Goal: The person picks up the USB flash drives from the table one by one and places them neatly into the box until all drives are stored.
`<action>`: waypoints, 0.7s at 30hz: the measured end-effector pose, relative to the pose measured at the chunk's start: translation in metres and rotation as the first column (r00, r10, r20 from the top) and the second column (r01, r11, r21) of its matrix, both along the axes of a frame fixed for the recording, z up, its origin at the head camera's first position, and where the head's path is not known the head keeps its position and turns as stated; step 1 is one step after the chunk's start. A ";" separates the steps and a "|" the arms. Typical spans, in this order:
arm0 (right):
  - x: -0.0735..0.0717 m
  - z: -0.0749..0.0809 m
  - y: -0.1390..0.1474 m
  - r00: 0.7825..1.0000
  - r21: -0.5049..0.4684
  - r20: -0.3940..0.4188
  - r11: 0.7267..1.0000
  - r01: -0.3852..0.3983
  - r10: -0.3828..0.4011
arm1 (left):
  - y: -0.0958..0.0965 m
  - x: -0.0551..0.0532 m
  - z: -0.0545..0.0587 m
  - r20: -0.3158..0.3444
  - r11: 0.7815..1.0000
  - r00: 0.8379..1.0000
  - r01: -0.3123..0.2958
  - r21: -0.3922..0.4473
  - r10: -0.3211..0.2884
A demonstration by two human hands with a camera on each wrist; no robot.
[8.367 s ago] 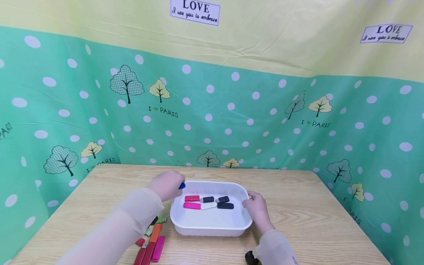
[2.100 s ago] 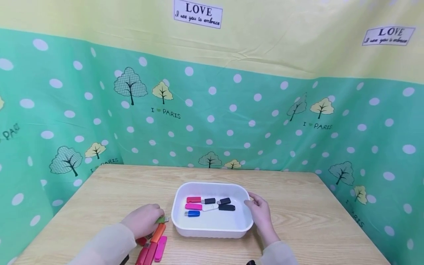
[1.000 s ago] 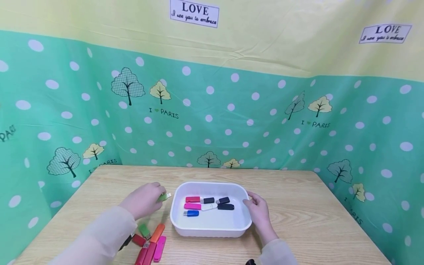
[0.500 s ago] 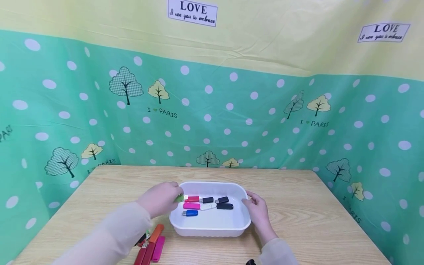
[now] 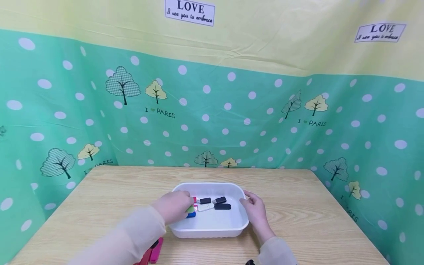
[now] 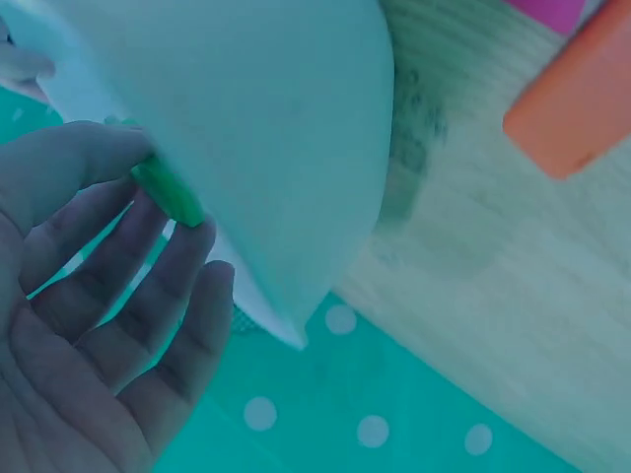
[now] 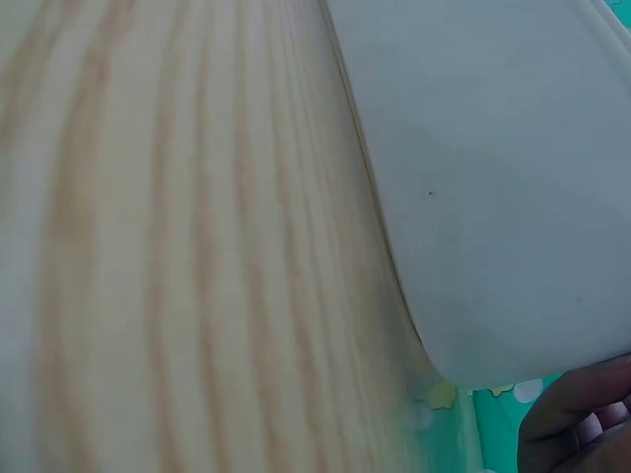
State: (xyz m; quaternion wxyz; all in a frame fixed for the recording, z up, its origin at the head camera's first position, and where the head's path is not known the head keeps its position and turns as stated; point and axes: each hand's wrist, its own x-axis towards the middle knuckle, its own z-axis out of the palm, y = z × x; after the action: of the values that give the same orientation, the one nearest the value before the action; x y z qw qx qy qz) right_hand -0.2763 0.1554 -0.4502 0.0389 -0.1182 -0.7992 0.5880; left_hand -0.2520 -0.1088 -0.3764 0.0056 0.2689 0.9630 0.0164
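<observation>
My left hand [image 5: 175,207] pinches a green USB stick [image 6: 170,189] over the left side of a white plastic basin [image 5: 208,233], its metal plug pointing right. Inside the basin lie a black USB stick [image 5: 222,207], two shorter black ones further back, a white USB stick [image 5: 206,208] and a blue USB stick [image 5: 191,215]. My left fingers partly cover the blue one, and red and pink ones are mostly hidden behind them. At the basin's right rim, my right hand [image 5: 256,211] grips the wall, thumb inside and fingers outside.
On the wooden table [image 5: 298,213], left of and in front of the basin, lie a pink USB stick [image 5: 156,250], red ones [image 5: 144,258] and an orange USB stick [image 6: 572,103]. My left sleeve hides part of this pile. A patterned curtain [image 5: 212,110] hangs behind the table.
The blue USB stick was set down in the basin. My left hand then took the green USB stick from the pile and carried it rightward over the basin. My right hand stays at the rim.
</observation>
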 end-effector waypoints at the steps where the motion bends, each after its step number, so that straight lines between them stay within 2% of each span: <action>1: 0.000 0.000 0.000 1.000 0.000 -0.001 1.000 0.001 -0.001 | 0.001 0.000 -0.003 0.002 1.000 1.000 0.002 -0.004 -0.002; 9: 0.000 0.000 0.000 1.000 -0.006 -0.010 1.000 0.005 -0.005 | 0.002 -0.005 -0.023 0.021 1.000 0.999 0.025 0.010 -0.025; 21: -0.002 -0.004 0.000 0.999 0.033 -0.040 0.999 0.001 0.000 | 0.001 -0.005 -0.037 0.004 0.999 0.999 0.050 0.011 -0.050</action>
State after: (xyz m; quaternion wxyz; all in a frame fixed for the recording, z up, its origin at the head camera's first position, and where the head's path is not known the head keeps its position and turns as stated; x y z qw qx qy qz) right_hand -0.2781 0.1554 -0.4540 0.0569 -0.1061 -0.8079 0.5769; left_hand -0.2568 -0.1076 -0.4137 0.0064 0.2927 0.9559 0.0218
